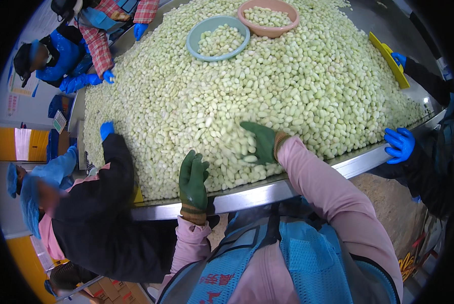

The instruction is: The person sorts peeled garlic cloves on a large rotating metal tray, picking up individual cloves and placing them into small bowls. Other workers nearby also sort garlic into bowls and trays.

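A wide heap of small pale green oval fruits (306, 91) covers a metal table. My left hand (193, 181), in a green glove with a brown cuff, is upright at the heap's near edge by the metal rim (257, 197), fingers raised and holding nothing visible. My right hand (263, 142), gloved alike, lies curved against the heap to the right; several fruits beside its palm are blurred by motion. Whether it grips any is unclear. Beyond my hands, a blue-green basin (190, 45) and a pink basin (246, 19) rest on the heap, both holding fruits.
At left, a person in a dark coat (97, 212) reaches into the heap with a blue glove. Two people stand at the upper left. At right, a co-worker's blue-gloved hand (401, 145) is at the rim, and another blue-gloved hand holds a yellow scraper (390, 60).
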`<state>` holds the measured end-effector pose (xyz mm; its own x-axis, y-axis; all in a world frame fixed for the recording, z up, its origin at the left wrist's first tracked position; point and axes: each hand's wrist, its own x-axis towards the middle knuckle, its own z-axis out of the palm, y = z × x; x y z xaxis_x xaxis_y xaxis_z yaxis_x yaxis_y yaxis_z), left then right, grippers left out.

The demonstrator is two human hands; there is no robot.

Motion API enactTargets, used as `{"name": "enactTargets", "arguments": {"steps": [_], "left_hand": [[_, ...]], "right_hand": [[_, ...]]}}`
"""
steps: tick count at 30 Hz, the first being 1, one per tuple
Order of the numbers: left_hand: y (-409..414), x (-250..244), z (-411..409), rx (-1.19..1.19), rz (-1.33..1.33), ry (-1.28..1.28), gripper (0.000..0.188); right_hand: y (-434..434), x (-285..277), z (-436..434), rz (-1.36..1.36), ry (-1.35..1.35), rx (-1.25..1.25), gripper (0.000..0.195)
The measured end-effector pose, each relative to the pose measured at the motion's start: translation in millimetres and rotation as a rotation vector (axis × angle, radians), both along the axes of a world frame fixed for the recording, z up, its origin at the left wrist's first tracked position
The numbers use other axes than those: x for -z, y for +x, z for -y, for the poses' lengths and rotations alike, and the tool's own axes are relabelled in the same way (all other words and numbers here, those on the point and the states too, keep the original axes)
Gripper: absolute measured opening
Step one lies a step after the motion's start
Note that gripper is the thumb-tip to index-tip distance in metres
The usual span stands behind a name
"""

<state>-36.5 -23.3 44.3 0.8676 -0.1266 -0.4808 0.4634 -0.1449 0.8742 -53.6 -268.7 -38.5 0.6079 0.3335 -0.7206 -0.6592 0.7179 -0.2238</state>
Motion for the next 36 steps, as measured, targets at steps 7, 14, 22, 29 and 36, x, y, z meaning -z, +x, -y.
{"name": "enactTargets", "arguments": {"steps": [7,14,22,29,36], "left_hand": [[4.0,-11.1,-19.6,0.434,0.102,0.193,0.034],[10.2,-22.0,23.1,1.230,0.636,0.213,0.034],[-28.4,73.3,154.8,1.661,0.208,0.258,0.035],[21.4,50.6,148.9,1.111,0.877,0.558,0.023],[35.3,101.7,171.7,0.969,0.993,0.891,0.040]], "right_hand": [[7.7,-82.3,44.1,0.378,-0.421,-0.183,0.060],[-125.1,-88.6,140.7,0.003,-1.682,-0.578,0.062],[-166.2,-78.4,141.2,-0.215,-1.840,-0.604,0.039],[-173.1,-72.1,120.5,-0.054,-2.028,-0.315,0.030],[-166.0,-81.0,114.0,0.074,-2.173,-0.209,0.027]]}}
